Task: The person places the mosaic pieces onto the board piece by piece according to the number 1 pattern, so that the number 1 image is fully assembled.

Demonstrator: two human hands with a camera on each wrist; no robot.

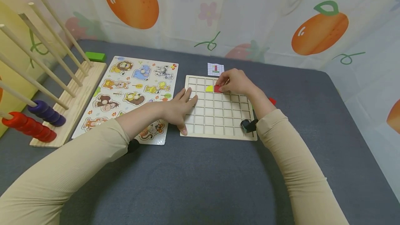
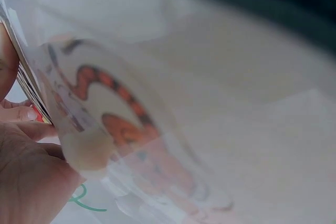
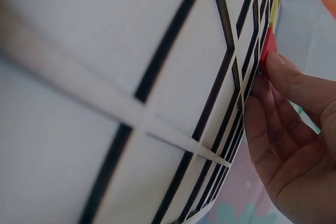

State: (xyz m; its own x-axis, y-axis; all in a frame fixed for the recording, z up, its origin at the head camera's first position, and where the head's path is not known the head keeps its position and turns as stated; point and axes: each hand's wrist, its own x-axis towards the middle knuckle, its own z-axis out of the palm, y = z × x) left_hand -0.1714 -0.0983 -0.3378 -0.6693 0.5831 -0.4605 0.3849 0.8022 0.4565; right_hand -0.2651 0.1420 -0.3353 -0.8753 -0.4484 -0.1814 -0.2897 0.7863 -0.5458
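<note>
A square wooden grid board lies flat on the dark table. My left hand rests with spread fingers on its left edge; part of that hand shows in the left wrist view. My right hand pinches a red piece at an upper cell, just right of a yellow piece. In the right wrist view, the thumb and fingers of my right hand hold the red piece against the grid, with the yellow piece beyond it.
A small pattern card lies behind the board. On the left are an animal knob puzzle, a wooden rod stand with red and blue rings, and a green block. A red item is partly hidden by the right forearm.
</note>
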